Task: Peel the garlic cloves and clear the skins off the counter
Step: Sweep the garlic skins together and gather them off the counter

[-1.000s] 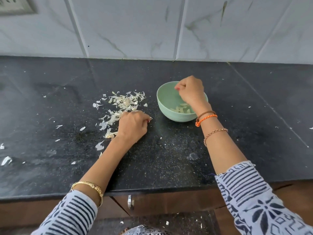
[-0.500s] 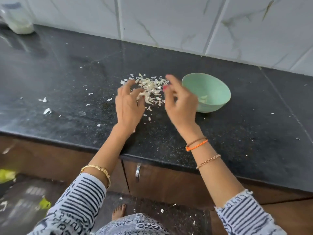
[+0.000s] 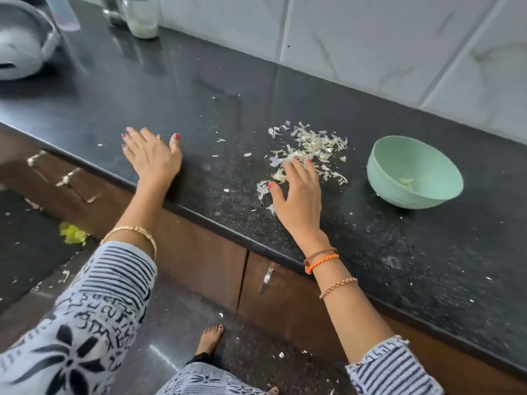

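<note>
A heap of pale garlic skins (image 3: 310,145) lies on the black counter (image 3: 199,89), with loose flakes scattered to its left. To the right stands a mint-green bowl (image 3: 382,172) with a few peeled garlic cloves (image 3: 407,182) inside. My right hand (image 3: 298,192) lies flat with spread fingers at the near edge of the heap, fingertips touching skins. My left hand (image 3: 152,155) rests flat, fingers straight, on the counter near its front edge, well left of the heap. Neither hand holds anything.
A white rounded appliance (image 3: 20,44) and a clear jar (image 3: 141,15) stand at the counter's far left by the tiled wall. Brown cabinet doors (image 3: 205,260) with metal handles are below the counter. Skin scraps and my bare foot (image 3: 209,340) are on the dark floor.
My left hand has moved far left and flattened by the counter's front edge. The right hand has come down flat onto the skins' near edge. The view has swung left.
</note>
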### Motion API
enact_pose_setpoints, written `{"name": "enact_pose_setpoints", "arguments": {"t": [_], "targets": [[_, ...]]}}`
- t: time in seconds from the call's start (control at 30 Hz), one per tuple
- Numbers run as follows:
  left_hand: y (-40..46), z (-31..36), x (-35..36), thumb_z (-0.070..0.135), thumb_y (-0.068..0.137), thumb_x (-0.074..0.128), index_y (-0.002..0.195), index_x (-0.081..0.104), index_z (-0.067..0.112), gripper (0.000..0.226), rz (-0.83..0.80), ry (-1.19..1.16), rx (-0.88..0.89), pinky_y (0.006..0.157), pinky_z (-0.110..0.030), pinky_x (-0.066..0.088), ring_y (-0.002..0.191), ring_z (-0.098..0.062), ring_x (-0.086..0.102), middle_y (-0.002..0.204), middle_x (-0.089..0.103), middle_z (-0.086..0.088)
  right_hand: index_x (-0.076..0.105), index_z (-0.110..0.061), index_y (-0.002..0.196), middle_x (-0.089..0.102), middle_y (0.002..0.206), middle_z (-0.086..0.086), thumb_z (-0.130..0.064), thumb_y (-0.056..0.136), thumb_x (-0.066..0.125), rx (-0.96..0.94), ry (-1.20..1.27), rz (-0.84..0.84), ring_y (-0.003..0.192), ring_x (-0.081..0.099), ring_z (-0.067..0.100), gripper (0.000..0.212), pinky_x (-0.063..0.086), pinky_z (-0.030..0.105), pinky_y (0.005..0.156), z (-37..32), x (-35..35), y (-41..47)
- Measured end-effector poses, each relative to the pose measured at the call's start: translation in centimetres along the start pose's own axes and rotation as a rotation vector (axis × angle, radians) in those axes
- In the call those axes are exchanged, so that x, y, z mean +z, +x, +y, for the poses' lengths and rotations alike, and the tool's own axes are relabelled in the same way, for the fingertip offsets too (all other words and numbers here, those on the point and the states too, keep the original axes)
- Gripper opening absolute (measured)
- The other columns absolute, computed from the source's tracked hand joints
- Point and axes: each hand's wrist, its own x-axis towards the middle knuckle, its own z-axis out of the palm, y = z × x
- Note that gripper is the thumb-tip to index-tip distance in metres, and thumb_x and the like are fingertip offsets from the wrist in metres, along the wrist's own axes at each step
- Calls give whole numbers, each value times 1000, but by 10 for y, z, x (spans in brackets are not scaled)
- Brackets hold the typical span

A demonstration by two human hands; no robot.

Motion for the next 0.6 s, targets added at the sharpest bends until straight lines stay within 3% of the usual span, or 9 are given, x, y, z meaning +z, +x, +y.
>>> {"name": "enact_pose_setpoints", "arguments": {"t": [0.13, 0.27, 0.3, 0.37, 0.43, 0.47, 0.53, 0.6], "targets": [[-5, 30, 18, 42, 99, 30, 131, 39, -12, 63, -144, -4, 117, 110, -44, 18, 136, -39, 23, 142, 31, -31, 51, -5, 131, 42, 144, 10, -27, 93, 54, -17, -9, 40, 141, 19, 28, 44, 7, 28, 114, 0, 8, 5], [-53, 94, 38, 36, 101, 25, 107, 57, 1, 47, -404, -321, 374, 92, -37, 35, 111, -29, 48, 114, 56, -14, 55, -5, 125, 49, 138, 13, -28, 92, 53, 22, -31, 133, 138, 28, 32, 41, 11, 33, 114, 8, 4, 6], [-64, 107, 38, 36, 102, 22, 95, 58, 12, 43, -482, -431, 395, 85, -33, 36, 99, -22, 50, 100, 57, -3, 53, -5, 127, 47, 139, 13, -29, 92, 52, 47, -59, 143, 137, 29, 32, 43, 13, 34, 114, 12, 1, 7], [-76, 118, 40, 35, 103, 20, 71, 39, 26, 38, -525, -573, 430, 79, -30, 35, 74, -8, 43, 75, 43, 11, 46, -4, 133, 41, 143, 15, -36, 93, 51, 120, -114, 117, 139, 25, 32, 51, 12, 36, 115, 24, -7, 6], [-75, 118, 43, 30, 103, 21, 65, 31, 19, 41, -459, -532, 514, 93, -40, 36, 69, -15, 44, 67, 37, 8, 35, -6, 141, 28, 150, 18, -49, 90, 49, 236, -147, 25, 141, 16, 33, 68, 8, 38, 116, 31, -18, 3], [-72, 115, 46, 30, 103, 21, 66, 34, 15, 42, -445, -509, 540, 99, -45, 34, 73, -21, 46, 68, 39, 5, 27, -8, 144, 19, 153, 19, -58, 86, 50, 304, -145, -39, 142, 11, 34, 79, 6, 39, 116, 33, -22, 2], [-68, 113, 47, 45, 99, 14, 77, 47, 14, 51, -511, -516, 528, 100, -34, 35, 83, -17, 49, 79, 50, 4, 15, -12, 147, 7, 155, 20, -72, 73, 53, 387, -124, -145, 143, 4, 34, 103, 6, 42, 115, 32, -27, 1], [-69, 119, 46, 54, 95, 6, 117, 56, 17, 66, -732, -687, 435, 101, -26, 31, 115, -14, 50, 122, 57, -1, 7, -14, 148, 0, 155, 20, -78, 60, 58, 373, -124, -227, 143, 1, 32, 120, 5, 43, 116, 25, -26, 2]]}}
